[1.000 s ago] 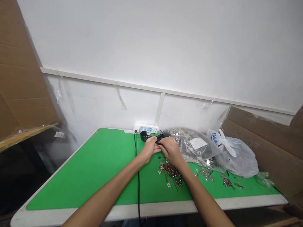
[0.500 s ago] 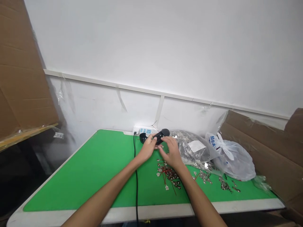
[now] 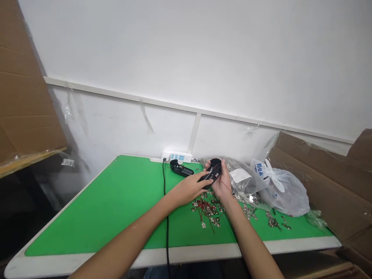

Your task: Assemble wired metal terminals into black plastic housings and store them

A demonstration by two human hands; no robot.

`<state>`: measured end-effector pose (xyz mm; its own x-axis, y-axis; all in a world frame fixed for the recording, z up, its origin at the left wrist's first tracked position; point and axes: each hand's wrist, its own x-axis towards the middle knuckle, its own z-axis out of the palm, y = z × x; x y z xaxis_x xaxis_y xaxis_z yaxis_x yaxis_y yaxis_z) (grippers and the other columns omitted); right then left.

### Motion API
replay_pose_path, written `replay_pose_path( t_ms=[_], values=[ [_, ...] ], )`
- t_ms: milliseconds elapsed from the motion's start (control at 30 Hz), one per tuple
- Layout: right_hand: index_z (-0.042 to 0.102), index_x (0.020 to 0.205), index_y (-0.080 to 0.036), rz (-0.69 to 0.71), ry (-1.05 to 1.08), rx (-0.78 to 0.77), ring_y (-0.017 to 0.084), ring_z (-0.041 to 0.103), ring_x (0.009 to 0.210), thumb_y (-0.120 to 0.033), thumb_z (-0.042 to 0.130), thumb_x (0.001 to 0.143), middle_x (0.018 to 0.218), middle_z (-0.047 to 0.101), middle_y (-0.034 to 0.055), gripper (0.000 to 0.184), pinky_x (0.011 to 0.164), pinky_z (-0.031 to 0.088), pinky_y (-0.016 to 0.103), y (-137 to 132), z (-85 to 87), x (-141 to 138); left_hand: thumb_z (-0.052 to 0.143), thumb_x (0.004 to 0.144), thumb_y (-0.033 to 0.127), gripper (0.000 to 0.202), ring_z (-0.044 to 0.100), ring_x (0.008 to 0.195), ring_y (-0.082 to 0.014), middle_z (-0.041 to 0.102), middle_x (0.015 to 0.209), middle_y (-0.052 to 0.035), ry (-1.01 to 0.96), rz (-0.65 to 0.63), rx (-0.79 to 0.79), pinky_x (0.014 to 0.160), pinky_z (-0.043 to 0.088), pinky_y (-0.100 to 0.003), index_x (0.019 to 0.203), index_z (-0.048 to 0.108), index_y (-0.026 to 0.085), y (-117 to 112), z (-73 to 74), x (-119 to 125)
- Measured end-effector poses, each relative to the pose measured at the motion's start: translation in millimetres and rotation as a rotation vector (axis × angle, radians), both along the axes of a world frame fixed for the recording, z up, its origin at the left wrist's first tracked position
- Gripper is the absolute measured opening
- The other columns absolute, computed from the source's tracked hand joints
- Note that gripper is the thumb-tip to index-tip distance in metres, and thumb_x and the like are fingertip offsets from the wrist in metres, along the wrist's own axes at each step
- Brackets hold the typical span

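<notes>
A black plastic housing (image 3: 215, 167) with a rounded end and a thin red wire is held between both hands. My right hand (image 3: 223, 184) cups it from the right and below, with its fingers wrapped round the edge. From the left, my left hand (image 3: 190, 189) grips its lower part, fingers laid across the front. Another black plastic housing (image 3: 180, 169) lies on the green mat just beyond my left hand. Below the hands is a pile of small metal contact pieces with red wires (image 3: 207, 208).
A white power strip (image 3: 178, 157) stands against the wall, and a black cable (image 3: 167, 232) runs down the green mat (image 3: 110, 209). On the right are a clear bag of metal parts (image 3: 247, 186), a tied white bag (image 3: 286, 193) and cardboard (image 3: 322, 182).
The held housing has moved right and turned up toward me. My right hand has shifted under and round its right side, while my left hand has slid to its lower front.
</notes>
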<state>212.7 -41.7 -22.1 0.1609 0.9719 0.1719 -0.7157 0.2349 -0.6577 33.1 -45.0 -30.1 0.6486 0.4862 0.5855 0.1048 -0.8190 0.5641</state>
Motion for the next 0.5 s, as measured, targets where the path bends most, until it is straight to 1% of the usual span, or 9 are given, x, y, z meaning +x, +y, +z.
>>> replay_pose_path(
  t_ms=[67, 133, 233, 300, 400, 500],
  values=[
    [0.071, 0.094, -0.023, 0.014, 0.007, -0.007, 0.020, 0.074, 0.076, -0.062, 0.085, 0.075, 0.086, 0.078, -0.0001, 0.046, 0.079, 0.065, 0.039, -3.2, 1.9, -1.7, 0.070, 0.092, 0.028, 0.037, 0.051, 0.145, -0.0305, 0.057, 0.151, -0.0123, 0.012, -0.020, 0.002, 0.122, 0.038, -0.051, 0.128, 0.067, 0.028, -3.0, 0.8, 0.1],
    [0.071, 0.092, -0.023, 0.034, 0.022, -0.018, 0.019, 0.073, 0.074, -0.063, 0.083, 0.076, 0.085, 0.077, -0.0002, 0.045, 0.077, 0.065, 0.038, -4.5, 2.1, -3.7, 0.070, 0.093, 0.037, 0.048, 0.051, 0.142, -0.0319, 0.055, 0.151, -0.0145, -0.012, 0.000, -0.047, 0.119, 0.041, -0.051, 0.138, 0.058, 0.026, -7.8, -1.1, 2.7],
    [0.071, 0.092, -0.023, 0.061, 0.043, -0.052, 0.019, 0.072, 0.071, -0.060, 0.083, 0.077, 0.085, 0.077, -0.0005, 0.042, 0.076, 0.065, 0.039, -4.1, -0.2, -7.4, 0.070, 0.091, 0.048, 0.070, 0.060, 0.126, -0.0310, 0.053, 0.147, -0.0187, -0.096, 0.094, -0.217, 0.106, 0.050, -0.048, 0.148, 0.038, 0.022, -12.5, -9.5, 10.5],
    [0.071, 0.092, -0.023, 0.055, 0.036, -0.074, 0.020, 0.072, 0.072, -0.058, 0.083, 0.076, 0.085, 0.078, 0.0004, 0.040, 0.078, 0.065, 0.041, -3.3, -2.9, -10.3, 0.072, 0.090, 0.049, 0.076, 0.062, 0.117, -0.0292, 0.052, 0.144, -0.0193, -0.141, 0.160, -0.297, 0.100, 0.052, -0.046, 0.148, 0.031, 0.021, -11.9, -16.6, 16.2],
    [0.072, 0.096, -0.023, 0.029, -0.030, -0.059, 0.022, 0.073, 0.080, -0.055, 0.084, 0.075, 0.089, 0.078, 0.0021, 0.040, 0.081, 0.064, 0.042, -3.1, -7.4, -15.2, 0.076, 0.085, 0.045, 0.077, 0.062, 0.118, -0.0302, 0.052, 0.141, -0.0186, -0.179, 0.233, -0.342, 0.102, 0.051, -0.046, 0.143, 0.032, 0.021, -8.1, -23.9, 22.4],
    [0.072, 0.100, -0.024, 0.042, -0.148, 0.020, 0.024, 0.074, 0.087, -0.053, 0.081, 0.076, 0.093, 0.078, 0.0025, 0.039, 0.084, 0.064, 0.043, -5.1, -11.1, -19.7, 0.077, 0.084, 0.044, 0.073, 0.060, 0.124, -0.0325, 0.053, 0.141, -0.0190, -0.197, 0.271, -0.377, 0.105, 0.049, -0.048, 0.138, 0.036, 0.020, -6.8, -24.0, 24.7]
  ],
)
